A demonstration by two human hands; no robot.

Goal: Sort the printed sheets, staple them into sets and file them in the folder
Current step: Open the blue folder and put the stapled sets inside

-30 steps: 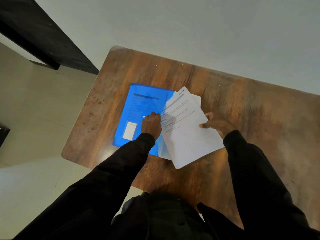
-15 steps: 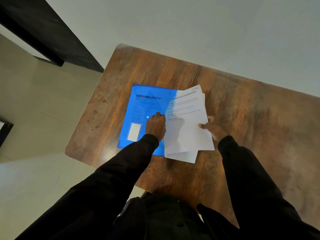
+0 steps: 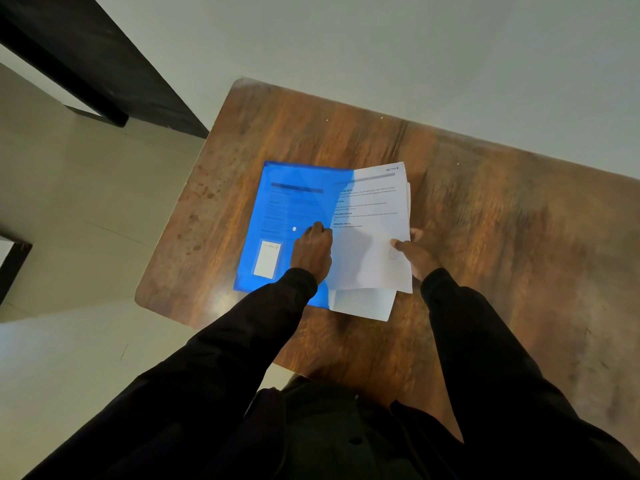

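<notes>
Bottom of frame: a person in black sleeves [image 3: 242,341] leans over a wooden table [image 3: 502,220]. Right hand [image 3: 415,258], lower centre-right, pinches the sheets [image 3: 374,209] at their right edge, thumb [image 3: 394,245] on top and the other fingers hidden underneath. Left hand [image 3: 311,254], just left of centre, has its fingers curled down at the open edge of the blue folder [image 3: 280,209]; cannot tell whether it grips the cover or only presses on it. The sheets lie flat at frame centre, their left part tucked under the see-through blue cover and their right part bare white. One loose sheet [image 3: 363,306] pokes out below the rest, skewed. No staple visible from here. Judgement: the paper is light, thin and floppy, and likely to fan apart or crease if pushed from one corner; best held at the long right edge, near its middle, as now. The folder looks slick and flexible, so it wants pinning flat at its mouth. A white label [image 3: 266,259] sits on the folder's lower left. Further off, upper left: pale floor [image 3: 86,202] and a dark piece of furniture [image 3: 86,57].
</notes>
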